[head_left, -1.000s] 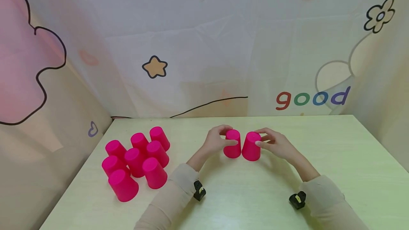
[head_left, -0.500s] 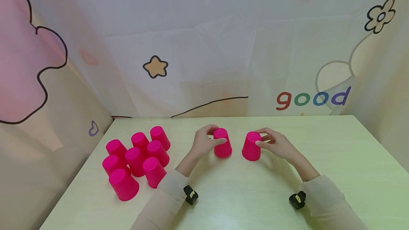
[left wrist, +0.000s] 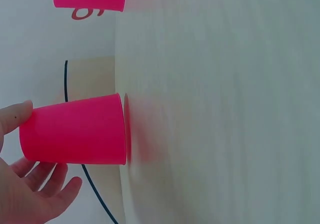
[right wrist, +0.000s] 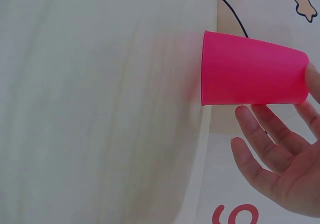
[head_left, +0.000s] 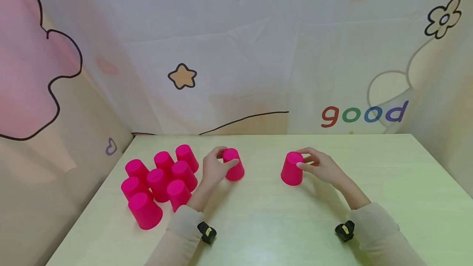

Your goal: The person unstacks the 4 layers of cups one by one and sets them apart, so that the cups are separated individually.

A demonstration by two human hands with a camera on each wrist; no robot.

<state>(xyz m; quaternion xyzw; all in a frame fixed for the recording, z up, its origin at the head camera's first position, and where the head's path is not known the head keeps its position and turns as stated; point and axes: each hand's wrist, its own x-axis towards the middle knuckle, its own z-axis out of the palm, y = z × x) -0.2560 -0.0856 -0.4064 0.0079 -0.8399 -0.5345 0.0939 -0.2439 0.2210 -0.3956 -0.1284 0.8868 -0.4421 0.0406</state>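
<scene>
My left hand [head_left: 213, 170] pinches an upside-down pink plastic cup [head_left: 236, 171] near its narrow top, thumb on one side and fingers on the other. In the left wrist view that cup [left wrist: 75, 131] has its wide rim right at the tabletop. To the right, my right hand [head_left: 322, 169] holds a second inverted pink cup [head_left: 290, 172] by its upper part. The right wrist view shows this cup [right wrist: 250, 72] between thumb and fingers, with some fingers spread below it. A wide gap separates the two cups.
Several more inverted pink cups [head_left: 145, 212] stand grouped on the left of the pale wooden table [head_left: 266, 225]; my left forearm partly covers the nearest right one. A printed curtain [head_left: 236, 52] hangs behind the table's back edge.
My left hand has moved its cup leftward, away from the other held cup and closer to the group. The right hand and its cup have stayed in place.
</scene>
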